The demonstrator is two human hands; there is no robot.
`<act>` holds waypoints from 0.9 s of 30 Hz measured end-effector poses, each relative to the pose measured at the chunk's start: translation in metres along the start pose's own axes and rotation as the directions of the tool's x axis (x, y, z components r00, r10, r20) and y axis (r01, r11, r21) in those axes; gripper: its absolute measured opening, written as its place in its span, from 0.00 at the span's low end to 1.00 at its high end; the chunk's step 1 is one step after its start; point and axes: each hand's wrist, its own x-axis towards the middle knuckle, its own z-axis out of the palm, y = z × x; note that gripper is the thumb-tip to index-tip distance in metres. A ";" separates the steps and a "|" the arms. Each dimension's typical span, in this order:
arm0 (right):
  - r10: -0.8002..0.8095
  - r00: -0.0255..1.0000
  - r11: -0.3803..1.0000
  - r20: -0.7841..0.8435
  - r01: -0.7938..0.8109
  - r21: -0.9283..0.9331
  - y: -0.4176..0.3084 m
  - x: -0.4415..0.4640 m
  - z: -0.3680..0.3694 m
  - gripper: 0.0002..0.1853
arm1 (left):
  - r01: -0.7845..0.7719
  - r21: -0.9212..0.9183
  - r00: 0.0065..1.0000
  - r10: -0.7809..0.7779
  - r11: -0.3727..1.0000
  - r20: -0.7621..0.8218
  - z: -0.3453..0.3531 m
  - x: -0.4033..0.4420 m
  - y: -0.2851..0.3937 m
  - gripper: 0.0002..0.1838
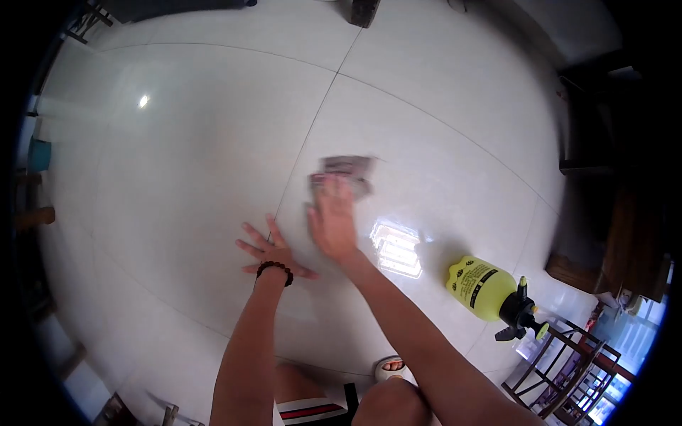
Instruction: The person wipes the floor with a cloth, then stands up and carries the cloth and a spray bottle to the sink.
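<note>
My right hand (334, 221) presses a folded, dark greyish-pink cloth (348, 167) against the glossy tiled floor (192, 142). Both the cloth and the fingers on it are smeared by motion, and the hand covers the cloth's near part. Spread flat on the tiles to the left is my left hand (272, 253), fingers apart and holding nothing, with a dark beaded bracelet on its wrist. A yellow-green pump spray bottle (483, 290) with a black head stands to the right of my right forearm.
A metal-framed rack or stool (568, 369) is at the lower right. Dark wooden furniture (604, 241) lines the right side. A teal container (40, 154) sits at the far left, and a wooden leg (363, 12) at the top. My sandalled foot (392, 367) is below.
</note>
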 end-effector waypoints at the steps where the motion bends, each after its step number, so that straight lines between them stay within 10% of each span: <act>1: -0.001 1.000 1.000 -0.004 0.001 -0.001 -0.004 0.017 0.009 0.31 | 0.012 0.028 1.000 -0.012 1.000 -0.006 0.000 0.001 0.001 0.99; 6: -0.193 0.963 0.981 0.190 0.190 0.032 0.005 0.010 -0.022 0.16 | 0.002 -0.017 1.000 -0.003 1.000 -0.017 0.002 0.000 -0.002 0.98; 10: -0.091 0.994 0.993 0.067 0.086 0.085 0.038 -0.076 -0.112 0.14 | -0.009 -0.071 1.000 0.009 0.997 0.000 0.002 0.004 -0.006 0.99; 15: 0.152 0.941 0.984 0.304 -0.116 -0.133 0.066 -0.179 -0.148 0.18 | 0.015 -0.043 1.000 -0.015 0.999 0.000 -0.002 0.001 -0.001 1.00; 20: 0.094 0.987 0.979 0.127 -0.069 -0.190 0.023 -0.079 -0.113 0.41 | -0.003 -0.053 1.000 0.002 0.999 -0.015 0.003 0.004 -0.003 1.00; 27: -0.246 0.964 0.939 0.106 0.264 -0.223 0.004 0.056 0.017 0.34 | 0.011 -0.069 1.000 -0.011 0.998 0.001 0.001 0.001 -0.004 0.97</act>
